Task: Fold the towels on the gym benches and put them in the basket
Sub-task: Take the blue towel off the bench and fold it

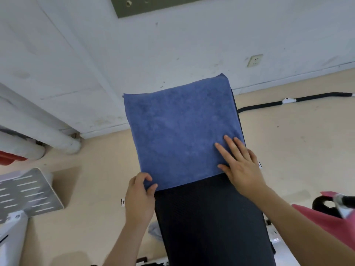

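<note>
Blue towel is pinched by left hand, pinned under spread fingers of right hand; skewed fold is risked by uneven pull.

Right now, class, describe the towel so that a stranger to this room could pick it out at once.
Find the black bench running toward the white wall. Over its far end lies the blue towel, its near corner pinched by the left hand, the right hand flat on it. Unlike the pink cloth at the right edge, it is blue and flat.
</note>
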Action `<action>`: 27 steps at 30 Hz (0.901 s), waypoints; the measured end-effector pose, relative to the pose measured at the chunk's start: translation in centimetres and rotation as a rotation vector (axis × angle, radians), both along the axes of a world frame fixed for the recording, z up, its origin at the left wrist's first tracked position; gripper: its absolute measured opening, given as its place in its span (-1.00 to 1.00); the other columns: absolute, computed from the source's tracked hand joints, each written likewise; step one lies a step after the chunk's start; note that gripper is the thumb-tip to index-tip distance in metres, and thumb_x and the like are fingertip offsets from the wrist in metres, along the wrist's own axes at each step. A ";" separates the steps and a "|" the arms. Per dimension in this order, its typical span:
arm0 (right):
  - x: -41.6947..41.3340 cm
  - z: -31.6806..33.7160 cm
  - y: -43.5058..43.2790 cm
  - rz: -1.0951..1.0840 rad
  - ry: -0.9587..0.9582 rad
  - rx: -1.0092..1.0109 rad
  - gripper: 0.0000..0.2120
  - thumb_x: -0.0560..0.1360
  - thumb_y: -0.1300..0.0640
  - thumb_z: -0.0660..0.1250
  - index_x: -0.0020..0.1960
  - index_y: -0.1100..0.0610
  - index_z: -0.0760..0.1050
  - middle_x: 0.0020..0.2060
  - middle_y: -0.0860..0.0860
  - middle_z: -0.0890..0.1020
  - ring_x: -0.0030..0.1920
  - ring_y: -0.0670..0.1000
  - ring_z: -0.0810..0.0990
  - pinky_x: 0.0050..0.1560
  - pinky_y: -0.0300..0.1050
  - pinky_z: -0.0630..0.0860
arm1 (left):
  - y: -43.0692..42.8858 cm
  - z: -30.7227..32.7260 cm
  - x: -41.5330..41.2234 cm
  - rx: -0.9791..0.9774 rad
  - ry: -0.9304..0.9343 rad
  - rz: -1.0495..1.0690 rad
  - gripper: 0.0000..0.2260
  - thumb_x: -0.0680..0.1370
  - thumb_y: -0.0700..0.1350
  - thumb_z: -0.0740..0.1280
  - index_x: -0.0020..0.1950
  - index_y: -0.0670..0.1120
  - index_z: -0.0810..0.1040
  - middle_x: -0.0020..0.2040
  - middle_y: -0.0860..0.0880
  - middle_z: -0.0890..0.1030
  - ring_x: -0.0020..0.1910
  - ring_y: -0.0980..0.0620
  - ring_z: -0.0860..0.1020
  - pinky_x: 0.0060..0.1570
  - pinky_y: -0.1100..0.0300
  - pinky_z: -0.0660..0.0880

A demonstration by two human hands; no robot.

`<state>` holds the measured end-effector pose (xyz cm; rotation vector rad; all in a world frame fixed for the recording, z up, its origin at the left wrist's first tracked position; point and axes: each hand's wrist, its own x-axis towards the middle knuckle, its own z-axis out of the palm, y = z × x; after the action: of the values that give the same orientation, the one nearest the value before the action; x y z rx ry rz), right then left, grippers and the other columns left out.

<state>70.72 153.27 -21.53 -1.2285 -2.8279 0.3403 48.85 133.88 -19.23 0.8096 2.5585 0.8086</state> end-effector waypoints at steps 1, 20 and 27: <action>0.7 -0.2 0.3 -0.027 0.019 -0.023 -0.43 0.56 -0.18 0.02 0.54 -0.16 -0.01 0.55 -0.05 0.08 0.53 0.09 0.06 0.35 0.15 0.33 | 0.1 0.1 0.1 -0.012 -0.007 -0.008 -0.80 0.48 -0.22 0.41 -0.05 0.00 0.43 -0.02 -0.02 0.49 -0.14 0.03 0.43 -0.19 0.26 0.21; -1.7 0.7 -5.8 0.385 -0.096 0.284 -0.39 0.33 -0.10 0.45 0.34 0.02 0.42 0.39 0.13 0.40 0.38 0.13 0.39 0.28 0.29 0.25 | -1.1 3.9 -0.2 0.177 -0.293 0.061 -0.75 0.45 -0.34 0.41 0.02 -0.04 0.66 -0.08 0.00 0.65 -0.27 0.25 0.57 -0.28 0.50 0.41; -0.4 1.5 -2.3 0.228 -0.030 0.442 -0.68 0.30 0.09 0.37 0.04 0.12 0.52 0.03 0.11 0.56 0.00 0.15 0.56 0.11 0.19 0.31 | -2.2 3.4 -2.1 0.073 0.165 -0.153 -0.90 0.46 -0.11 0.46 -0.05 -0.07 0.70 -0.17 0.05 0.45 -0.18 0.11 0.42 -0.16 0.39 0.25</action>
<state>70.31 151.02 -20.07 -0.8316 -2.8487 -0.2892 46.72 131.66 -15.85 1.1230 2.5806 0.8223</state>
